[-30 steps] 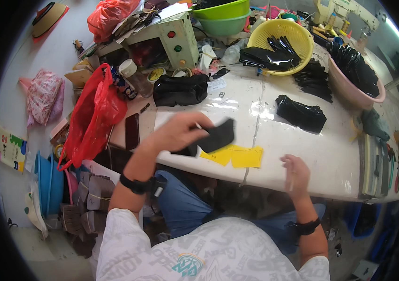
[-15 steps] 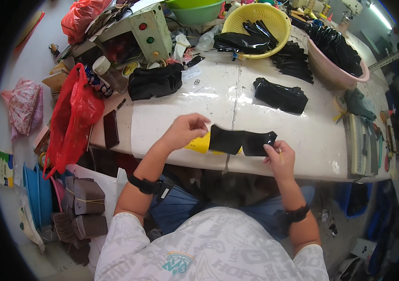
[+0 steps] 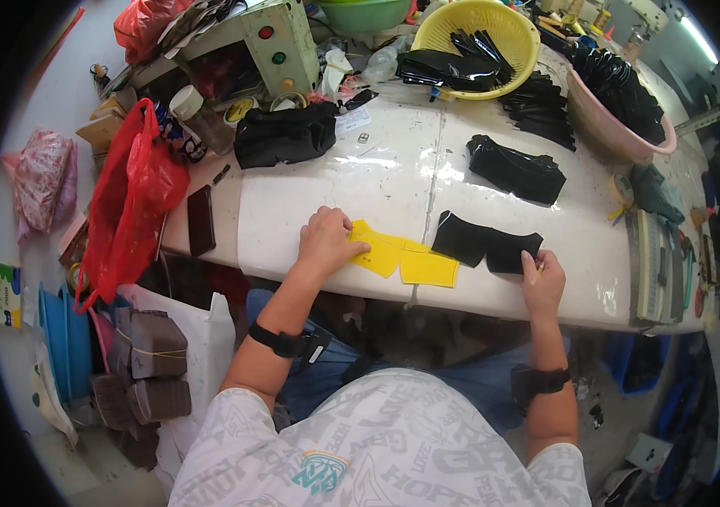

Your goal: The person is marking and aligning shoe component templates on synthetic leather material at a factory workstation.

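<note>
On the white tabletop near its front edge lies a yellow template [image 3: 429,264], notched along its lower side. My left hand [image 3: 327,241] is closed at its left end, the thumb resting on the template. My right hand [image 3: 543,275] pinches the right end of a black cut piece [image 3: 485,242] of similar shape. That piece's left end overlaps the template's right end. A thin pale stick seems to show among my right fingers, too small to name. Beyond them sit a right stack of glossy black pieces [image 3: 516,169] and a left black stack [image 3: 284,135].
At the back stand a yellow basket [image 3: 529,38] and a pink basket [image 3: 668,149], both holding black pieces. A red plastic bag [image 3: 136,203] and a dark phone-like slab [image 3: 201,221] lie left. A grey-green box with buttons [image 3: 285,38] stands behind.
The black piece has moved right, uncovering most of the yellow template. My left hand has come down onto the template's left end; my right hand has shifted right with the piece.
</note>
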`<state>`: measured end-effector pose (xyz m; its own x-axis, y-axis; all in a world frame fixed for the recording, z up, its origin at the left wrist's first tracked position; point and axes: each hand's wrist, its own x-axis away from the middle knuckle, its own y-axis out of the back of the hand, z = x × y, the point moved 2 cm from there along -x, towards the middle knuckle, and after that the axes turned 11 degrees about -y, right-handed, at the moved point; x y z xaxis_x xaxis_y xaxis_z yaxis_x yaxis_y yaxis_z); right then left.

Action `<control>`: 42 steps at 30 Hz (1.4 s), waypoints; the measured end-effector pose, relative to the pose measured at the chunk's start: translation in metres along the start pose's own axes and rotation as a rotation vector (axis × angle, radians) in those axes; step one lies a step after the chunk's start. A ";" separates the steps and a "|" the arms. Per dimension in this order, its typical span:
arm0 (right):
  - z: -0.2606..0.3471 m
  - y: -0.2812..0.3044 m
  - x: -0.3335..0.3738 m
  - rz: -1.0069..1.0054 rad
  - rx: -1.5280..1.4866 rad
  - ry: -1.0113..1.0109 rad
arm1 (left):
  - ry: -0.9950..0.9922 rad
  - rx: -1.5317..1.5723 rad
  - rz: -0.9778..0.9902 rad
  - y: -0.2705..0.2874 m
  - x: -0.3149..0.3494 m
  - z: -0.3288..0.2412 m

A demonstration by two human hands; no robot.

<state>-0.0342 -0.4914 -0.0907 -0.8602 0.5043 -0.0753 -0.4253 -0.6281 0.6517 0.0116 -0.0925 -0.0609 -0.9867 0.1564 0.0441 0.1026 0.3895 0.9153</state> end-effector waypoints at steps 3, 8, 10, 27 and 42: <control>-0.009 0.001 -0.002 0.094 -0.168 -0.121 | -0.012 0.149 -0.099 -0.007 -0.002 -0.003; -0.016 0.012 -0.005 0.114 -0.326 -0.217 | 0.024 0.314 0.006 -0.007 -0.006 0.003; -0.018 0.015 -0.002 0.107 -0.340 -0.232 | 0.040 0.389 0.085 -0.003 -0.007 0.012; -0.005 -0.002 -0.011 -0.052 0.090 0.027 | 0.076 1.430 -0.212 0.053 0.042 0.141; 0.033 -0.016 0.029 0.480 -0.427 -0.500 | 0.241 1.524 -0.264 0.001 0.000 0.108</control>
<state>-0.0430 -0.4472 -0.0781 -0.7915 0.2647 0.5509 -0.2001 -0.9639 0.1756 0.0256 0.0055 -0.1032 -0.9776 -0.1471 0.1507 -0.1908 0.9214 -0.3384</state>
